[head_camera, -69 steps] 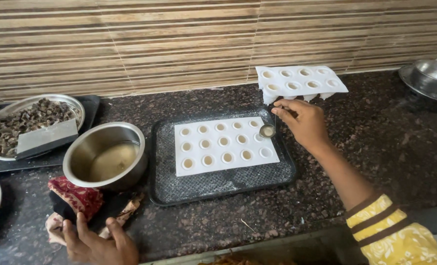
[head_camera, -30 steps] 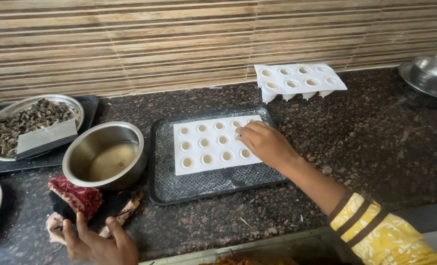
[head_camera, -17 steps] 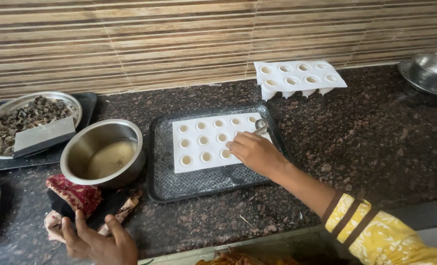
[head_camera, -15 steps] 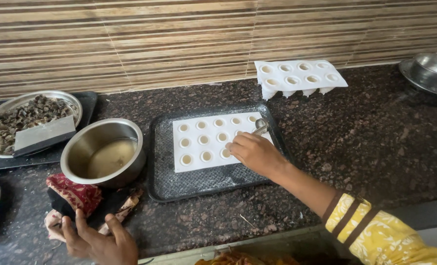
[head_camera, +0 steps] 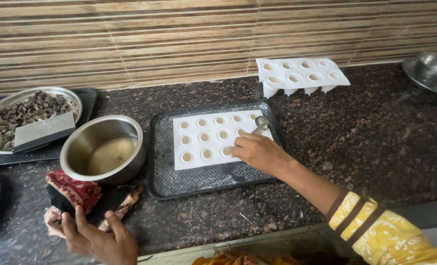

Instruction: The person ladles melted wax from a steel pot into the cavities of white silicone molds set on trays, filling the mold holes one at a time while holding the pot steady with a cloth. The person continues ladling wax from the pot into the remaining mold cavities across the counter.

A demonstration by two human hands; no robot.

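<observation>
Right hand [head_camera: 258, 153] closed on small metal spoon [head_camera: 260, 123], bowl just beyond the fingertips over the far right cavity of the white rectangular plastic mould [head_camera: 213, 139], itself lying in the dark rectangular tray [head_camera: 163, 181]; advisable to keep the bowl level and centred on the cavity, tipping slowly; left hand [head_camera: 100, 240] spread flat, gripping nothing, touching red patterned cloth [head_camera: 76, 192] under the steel pan of pale liquid [head_camera: 104, 149]; since half a second back, right hand barely shifted.
</observation>
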